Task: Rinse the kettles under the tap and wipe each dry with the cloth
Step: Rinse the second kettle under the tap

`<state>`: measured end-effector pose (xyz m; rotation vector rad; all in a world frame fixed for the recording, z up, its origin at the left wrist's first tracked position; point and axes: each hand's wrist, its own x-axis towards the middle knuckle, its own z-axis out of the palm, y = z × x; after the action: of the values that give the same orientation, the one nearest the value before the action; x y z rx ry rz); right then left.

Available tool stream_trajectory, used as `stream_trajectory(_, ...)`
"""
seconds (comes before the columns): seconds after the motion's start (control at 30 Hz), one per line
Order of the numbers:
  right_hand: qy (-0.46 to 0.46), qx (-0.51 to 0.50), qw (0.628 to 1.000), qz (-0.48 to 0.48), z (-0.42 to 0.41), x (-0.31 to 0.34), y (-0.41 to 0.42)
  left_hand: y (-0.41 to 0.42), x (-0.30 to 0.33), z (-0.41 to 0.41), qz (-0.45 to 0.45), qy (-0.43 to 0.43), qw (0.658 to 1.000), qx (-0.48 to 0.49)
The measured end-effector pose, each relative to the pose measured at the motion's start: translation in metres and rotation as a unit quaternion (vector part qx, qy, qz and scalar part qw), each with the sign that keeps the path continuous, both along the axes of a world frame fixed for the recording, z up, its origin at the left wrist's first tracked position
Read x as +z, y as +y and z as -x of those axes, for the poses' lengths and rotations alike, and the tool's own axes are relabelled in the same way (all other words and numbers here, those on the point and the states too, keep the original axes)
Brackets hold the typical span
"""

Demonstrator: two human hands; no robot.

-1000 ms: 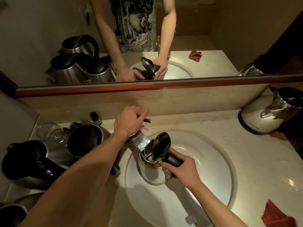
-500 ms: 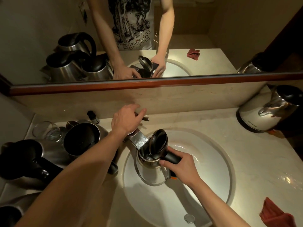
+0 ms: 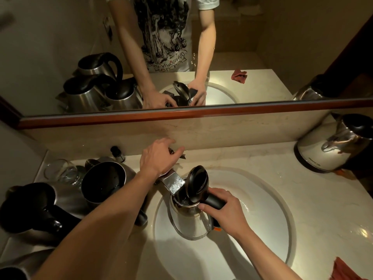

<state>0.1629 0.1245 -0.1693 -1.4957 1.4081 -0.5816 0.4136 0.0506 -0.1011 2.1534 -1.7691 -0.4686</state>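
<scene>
Kettle (image 3: 191,221) over the sink (image 3: 272,209), lid up under the tap (image 3: 173,183) for filling. Right hand (image 3: 226,211) clamped on its handle; left hand (image 3: 159,158) curled on the tap lever.

Both arms are bare up to the elbows, no watch or rings that I can spot. Mirror shows a white short-sleeve tee (image 3: 165,35) with a black graphic print.

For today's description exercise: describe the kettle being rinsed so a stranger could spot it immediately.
Find the round white sink. Under the tap at its left rim stands a steel kettle, the right hand gripping its black handle. Unlike the other kettles on the counter, it sits in the basin with its lid up.
</scene>
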Motion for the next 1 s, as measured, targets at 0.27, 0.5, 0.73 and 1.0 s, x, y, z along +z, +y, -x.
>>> stream_trajectory(0.27, 0.015, -0.046, 0.999, -0.014, 0.002, -0.004, 0.001, -0.002, -0.002, -0.001, -0.005, -0.018, 1.000, -0.016)
stream_trajectory(0.5, 0.001, -0.008, 1.000, -0.017, 0.002, -0.005, -0.003, -0.002, 0.001, 0.000, -0.021, -0.019, 1.000, -0.007)
stream_trajectory(0.73, 0.008, 0.011, 1.000, 0.008, -0.004, -0.004, -0.008, -0.001, 0.003, 0.001, -0.017, -0.012, 1.000, -0.003)
stream_trajectory(1.0, 0.006, 0.012, 1.000, 0.009, -0.005, -0.002, -0.009, -0.003, 0.000, 0.000, -0.017, -0.016, 1.000, -0.003)
